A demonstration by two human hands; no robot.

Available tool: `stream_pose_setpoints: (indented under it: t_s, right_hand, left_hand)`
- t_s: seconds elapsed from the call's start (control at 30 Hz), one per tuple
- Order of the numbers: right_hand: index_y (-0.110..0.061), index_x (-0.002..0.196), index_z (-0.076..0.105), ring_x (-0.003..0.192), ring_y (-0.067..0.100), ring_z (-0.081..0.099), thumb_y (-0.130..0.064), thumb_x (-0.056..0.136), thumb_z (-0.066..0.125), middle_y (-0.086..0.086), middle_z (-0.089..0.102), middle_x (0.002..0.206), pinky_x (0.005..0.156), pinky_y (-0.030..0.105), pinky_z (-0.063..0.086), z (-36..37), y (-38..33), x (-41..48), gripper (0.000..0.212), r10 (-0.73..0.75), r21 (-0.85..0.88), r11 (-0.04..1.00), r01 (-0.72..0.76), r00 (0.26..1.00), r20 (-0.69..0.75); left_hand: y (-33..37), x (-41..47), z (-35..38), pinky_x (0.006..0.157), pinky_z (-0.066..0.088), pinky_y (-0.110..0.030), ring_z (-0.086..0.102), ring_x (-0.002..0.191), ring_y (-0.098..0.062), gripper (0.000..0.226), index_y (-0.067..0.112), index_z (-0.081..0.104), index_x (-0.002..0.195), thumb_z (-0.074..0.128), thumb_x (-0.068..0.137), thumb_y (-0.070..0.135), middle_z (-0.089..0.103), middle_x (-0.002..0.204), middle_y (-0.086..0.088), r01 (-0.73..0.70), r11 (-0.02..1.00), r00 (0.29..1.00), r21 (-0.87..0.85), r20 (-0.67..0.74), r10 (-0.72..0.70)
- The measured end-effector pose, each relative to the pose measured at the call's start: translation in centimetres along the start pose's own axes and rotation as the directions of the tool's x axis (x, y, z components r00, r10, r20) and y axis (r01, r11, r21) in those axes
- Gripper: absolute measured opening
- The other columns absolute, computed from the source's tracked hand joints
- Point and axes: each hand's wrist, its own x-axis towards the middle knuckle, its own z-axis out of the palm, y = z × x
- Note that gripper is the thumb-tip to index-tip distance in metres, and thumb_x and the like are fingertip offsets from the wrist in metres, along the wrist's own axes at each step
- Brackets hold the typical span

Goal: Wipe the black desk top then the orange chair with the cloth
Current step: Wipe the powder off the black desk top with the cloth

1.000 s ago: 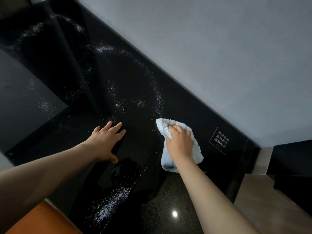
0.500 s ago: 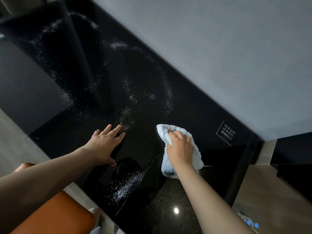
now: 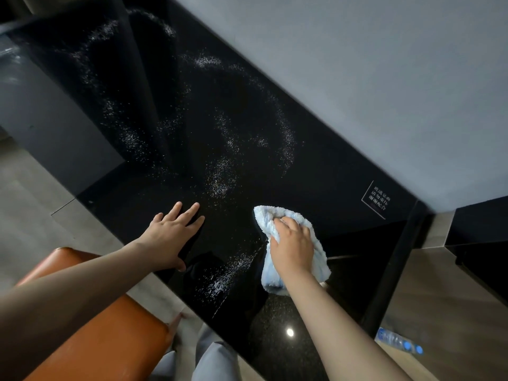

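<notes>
Am logging: right hand clenching cloth, hardly shifting; left hand pressing desk, fingers straight. Specks remaining mid-frame; chair waiting.

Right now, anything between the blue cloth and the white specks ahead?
Nothing visible. The right hand grips the fluffy light blue cloth; bare black desk top runs to the white specks. The left hand rests flat, off that path.

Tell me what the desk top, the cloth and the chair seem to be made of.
Desk top: probably polished black stone or glass. It gives a sharp reflected light and has fine speckle near the front edge.
Cloth: pale blue terry or microfibre, with fluffy pile showing at its edges.
Chair: orange leather or leatherette, smooth and softly sheened, with a rounded padded corner.
</notes>
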Motion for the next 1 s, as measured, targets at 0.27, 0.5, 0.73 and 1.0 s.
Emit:
stream_pose_setpoints:
  t_s: [0.27, 0.5, 0.73, 1.0]
  right_hand:
    - [-0.032, 0.139, 0.046, 0.124, 0.019, 0.040, -0.030, 0.093, 0.056, -0.013, 0.044, 0.142, 0.099, 0.028, 0.038, 1.2, -1.3, -3.1, 0.047, 0.001, -0.009, 1.000, -0.001, 1.000, -0.009]
    - [-0.031, 0.137, 0.048, 0.123, 0.020, 0.042, -0.029, 0.092, 0.058, -0.012, 0.046, 0.140, 0.099, 0.029, 0.038, 2.0, -2.2, -4.9, 0.046, 0.011, 0.006, 1.000, -0.011, 1.000, -0.018]
    - [-0.031, 0.138, 0.047, 0.124, 0.019, 0.040, -0.031, 0.093, 0.057, -0.013, 0.045, 0.141, 0.101, 0.029, 0.037, 2.5, -3.1, -7.2, 0.046, -0.003, 0.014, 1.000, 0.003, 1.000, -0.010]
    - [-0.032, 0.138, 0.047, 0.123, 0.018, 0.040, -0.033, 0.092, 0.058, -0.014, 0.044, 0.141, 0.099, 0.028, 0.039, 3.2, -4.6, -9.6, 0.047, 0.003, 0.005, 1.000, -0.003, 1.000, 0.008]
  left_hand:
    - [0.2, 0.0, -0.3, 0.116, 0.017, -0.053, -0.010, 0.147, -0.032, 0.121, 0.029, -0.003, 0.153, 0.079, 0.067, 0.053, -0.020, 0.158, 0.003, 0.004, 1.000, 1.000, 0.009, -0.007, -0.004]
    - [0.3, 0.0, -0.5, 0.116, 0.018, -0.053, -0.010, 0.147, -0.032, 0.121, 0.028, -0.003, 0.153, 0.080, 0.067, 0.050, -0.019, 0.159, 0.002, 0.013, 1.000, 1.000, 0.020, 0.006, -0.013]
    - [0.2, -0.3, -0.3, 0.117, 0.017, -0.052, -0.009, 0.147, -0.032, 0.118, 0.027, -0.003, 0.153, 0.077, 0.069, 0.053, -0.018, 0.159, 0.001, -0.007, 1.000, 1.000, 0.029, -0.008, 0.007]
    - [-1.7, -4.1, 3.8, 0.118, 0.006, -0.050, -0.012, 0.146, -0.032, 0.111, 0.028, -0.003, 0.153, 0.068, 0.074, 0.061, -0.018, 0.159, 0.002, -0.044, 0.999, 0.997, -0.010, -0.069, 0.043]
